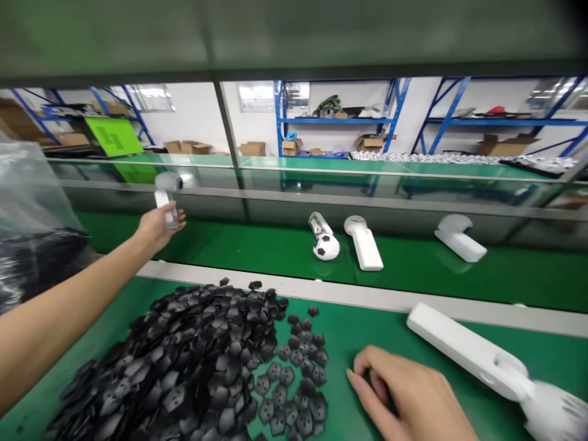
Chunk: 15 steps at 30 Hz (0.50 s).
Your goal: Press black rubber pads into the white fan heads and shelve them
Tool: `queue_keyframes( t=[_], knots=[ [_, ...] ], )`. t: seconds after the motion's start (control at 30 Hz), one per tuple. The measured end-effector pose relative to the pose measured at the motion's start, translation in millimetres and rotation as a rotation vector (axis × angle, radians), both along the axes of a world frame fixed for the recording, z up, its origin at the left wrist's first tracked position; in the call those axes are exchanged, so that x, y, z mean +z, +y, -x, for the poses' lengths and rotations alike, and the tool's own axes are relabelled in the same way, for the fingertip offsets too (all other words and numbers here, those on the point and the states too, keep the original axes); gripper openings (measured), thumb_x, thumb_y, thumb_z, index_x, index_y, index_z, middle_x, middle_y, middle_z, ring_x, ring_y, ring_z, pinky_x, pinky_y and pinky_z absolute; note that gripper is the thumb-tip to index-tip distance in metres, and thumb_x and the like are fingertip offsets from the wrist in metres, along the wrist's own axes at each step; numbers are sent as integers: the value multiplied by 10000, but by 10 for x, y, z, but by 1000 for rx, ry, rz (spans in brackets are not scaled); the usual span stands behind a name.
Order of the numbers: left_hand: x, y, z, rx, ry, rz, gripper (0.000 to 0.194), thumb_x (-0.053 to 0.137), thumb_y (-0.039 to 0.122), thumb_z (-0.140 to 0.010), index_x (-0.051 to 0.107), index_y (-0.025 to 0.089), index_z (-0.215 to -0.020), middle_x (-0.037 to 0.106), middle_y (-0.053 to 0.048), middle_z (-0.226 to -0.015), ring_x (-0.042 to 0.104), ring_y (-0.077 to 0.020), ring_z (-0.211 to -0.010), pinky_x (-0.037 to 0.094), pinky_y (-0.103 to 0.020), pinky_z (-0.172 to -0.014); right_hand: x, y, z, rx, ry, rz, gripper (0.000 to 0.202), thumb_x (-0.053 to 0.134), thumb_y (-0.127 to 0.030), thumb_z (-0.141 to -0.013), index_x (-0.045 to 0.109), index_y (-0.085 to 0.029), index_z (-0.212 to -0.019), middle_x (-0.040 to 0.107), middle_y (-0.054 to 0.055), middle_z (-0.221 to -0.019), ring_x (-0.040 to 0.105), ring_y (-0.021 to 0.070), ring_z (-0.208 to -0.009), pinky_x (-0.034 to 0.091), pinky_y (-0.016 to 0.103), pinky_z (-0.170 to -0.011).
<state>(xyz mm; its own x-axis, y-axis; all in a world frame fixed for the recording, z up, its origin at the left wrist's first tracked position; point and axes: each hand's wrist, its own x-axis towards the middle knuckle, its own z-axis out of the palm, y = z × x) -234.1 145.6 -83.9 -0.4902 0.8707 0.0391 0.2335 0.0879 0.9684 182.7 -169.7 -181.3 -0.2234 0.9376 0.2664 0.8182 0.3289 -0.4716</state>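
At the far left, over the green conveyor belt, my left hand (pixel 157 228) is closed around the handle of a white round-headed plastic unit (pixel 166 199). The unit's head points up, with a dark opening on its right side. My right hand (pixel 404 392) rests low at the front, its fingers curled and thumb close to the index finger, with nothing visible in them. Left of it lie loose black pentagon pieces (pixel 298 355), beside a large heap of black pentagon pieces (pixel 193 355). Another white unit (pixel 473 349) with a slotted head lies to its right.
On the belt (pixel 257 245) lie a unit with black pentagons on its ball-shaped head (pixel 326 246) and two plain white units (pixel 367 248) (pixel 459 237). A clear plastic bag (pixel 37 196) with dark contents stands left. A metal shelf (pixel 294 37) hangs overhead.
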Motion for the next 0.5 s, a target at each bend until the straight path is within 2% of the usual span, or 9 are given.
queue_keyframes(
  t=[0.07, 0.13, 0.2, 0.27, 0.33, 0.4, 0.5],
  knots=[
    [91, -86, -181, -109, -109, -102, 383, 636, 429, -1067, 632, 117, -1289, 675, -98, -1199, 682, -218, -969, 610, -401, -841, 53, 60, 38, -22, 95, -10, 160, 544, -338, -1068, 671, -265, -1004, 669, -16, -730, 624, 156, -552, 467, 267, -519],
    [190, -194, -368, -194, -200, -181, 340, 625, 448, -1062, 637, 122, -1158, 644, -39, -991, 630, -168, -807, 574, -334, -736, 77, 161, 86, -48, 139, -57, 147, 542, -301, -1076, 670, -261, -1137, 732, 15, -920, 688, 179, -688, 543, 302, -622],
    [280, -318, -565, -268, -285, -223, 271, 699, 416, -996, 611, 159, -1007, 521, 29, -771, 518, -126, -655, 519, -280, -657, 98, 300, 134, -39, 110, -109, 180, 555, -247, -1071, 663, -250, -1215, 750, 50, -1104, 736, 221, -880, 590, 353, -727],
    [351, -472, -761, -344, -362, -237, 302, 824, 360, -858, 580, 191, -912, 401, 66, -652, 413, -109, -580, 472, -251, -607, 138, 454, 176, -7, 25, -122, 200, 589, -213, -1062, 671, -230, -1244, 752, 68, -1198, 734, 255, -1061, 613, 390, -822],
    [407, -677, -940, -418, -419, -240, 387, 911, 341, -731, 588, 202, -890, 370, 73, -606, 360, -103, -560, 430, -237, -560, 206, 592, 209, 24, -119, -104, 221, 629, -211, -1058, 679, -204, -1273, 757, 80, -1229, 716, 265, -1144, 616, 404, -888],
    [456, -934, -1093, -482, -456, -243, 453, 958, 370, -659, 612, 204, -901, 390, 64, -600, 356, -104, -556, 411, -235, -524, 293, 697, 231, 70, -260, -86, 256, 653, -207, -1055, 681, -186, -1308, 765, 90, -1217, 714, 268, -1129, 614, 405, -886],
    [513, -1359, -1286, -564, -484, -242, 551, 1022, 401, -547, 621, 193, -864, 447, 45, -623, 420, -105, -565, 472, -249, -525, 422, 793, 256, 187, -383, -92, 208, 644, -163, -1054, 724, -165, -1246, 774, 106, -1139, 714, 284, -1066, 587, 397, -835]
  ],
)
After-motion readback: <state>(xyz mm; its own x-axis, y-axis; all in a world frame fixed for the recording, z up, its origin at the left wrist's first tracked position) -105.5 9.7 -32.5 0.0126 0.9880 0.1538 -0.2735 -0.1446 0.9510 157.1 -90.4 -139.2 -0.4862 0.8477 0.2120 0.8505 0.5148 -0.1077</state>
